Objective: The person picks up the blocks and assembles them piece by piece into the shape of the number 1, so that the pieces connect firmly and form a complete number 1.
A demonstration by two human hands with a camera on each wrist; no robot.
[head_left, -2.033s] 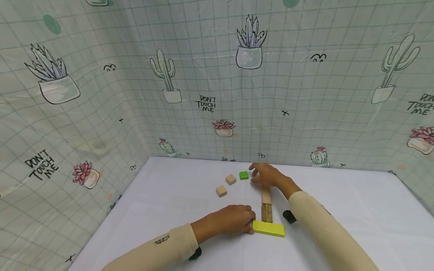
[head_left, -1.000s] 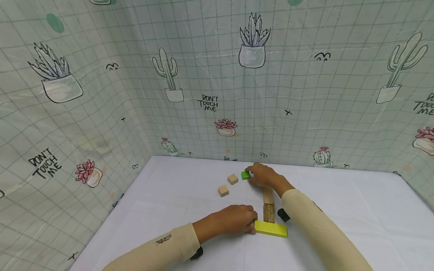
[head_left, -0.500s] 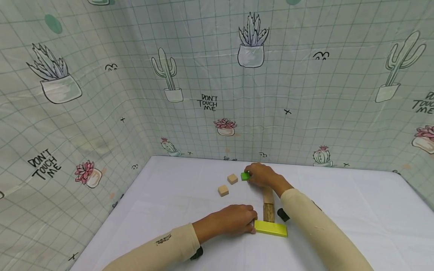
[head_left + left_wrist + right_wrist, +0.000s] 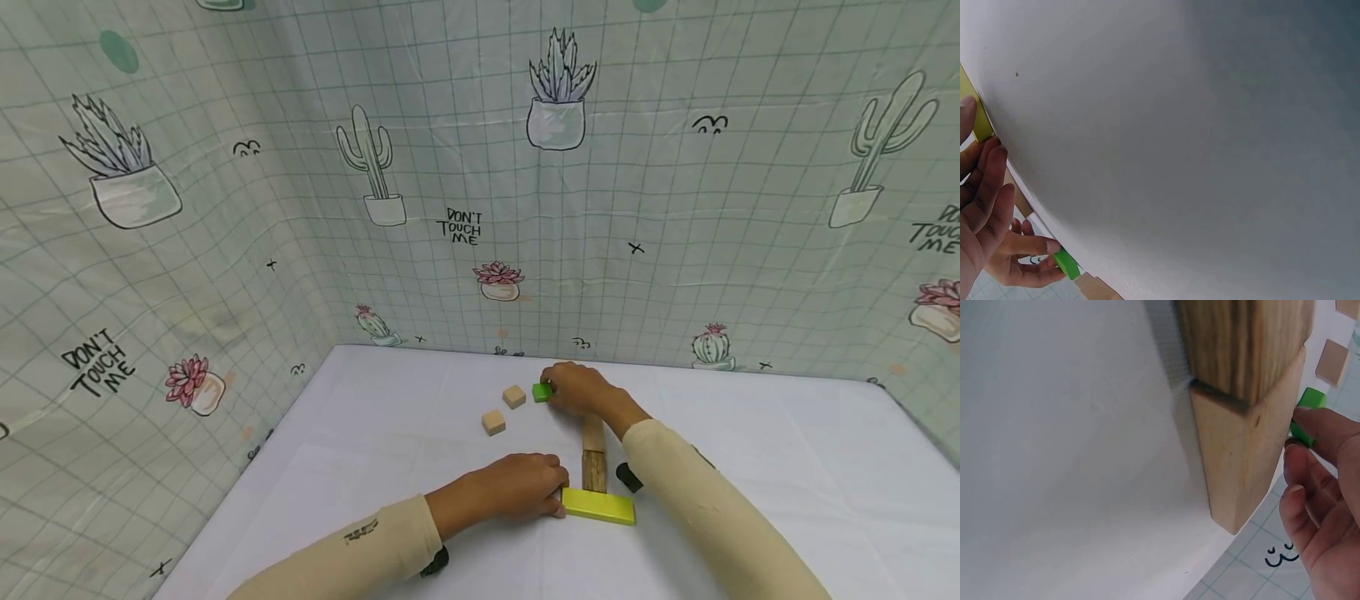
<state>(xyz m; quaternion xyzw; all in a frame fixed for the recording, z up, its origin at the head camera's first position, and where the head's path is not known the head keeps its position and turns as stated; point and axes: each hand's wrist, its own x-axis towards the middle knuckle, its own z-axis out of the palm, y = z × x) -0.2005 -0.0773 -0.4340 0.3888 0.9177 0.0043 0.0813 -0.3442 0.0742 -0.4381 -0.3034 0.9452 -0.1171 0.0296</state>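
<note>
At the back of the table my right hand (image 4: 577, 387) pinches a small green block (image 4: 542, 392) between thumb and fingers; the right wrist view shows the green block (image 4: 1310, 412) at the fingertips. Nearer the front, my left hand (image 4: 517, 487) holds the left end of a long yellow block (image 4: 600, 506), its thumb against it in the left wrist view. A dark-grained wooden block (image 4: 594, 472) meets the yellow one's far side. End to end with that lies a pale wooden block (image 4: 593, 435), partly hidden under the right forearm.
Two small pale wooden blocks lie left of the green one, the farther block (image 4: 513, 396) near it and the closer block (image 4: 493, 422) toward the front. A white cloth (image 4: 375, 450) covers the table. Behind hangs a curtain (image 4: 420, 292) printed with cacti.
My right hand has moved left onto the green block, taken hold of it and shifted it very slightly toward the front. My left hand stays at the yellow block.
</note>
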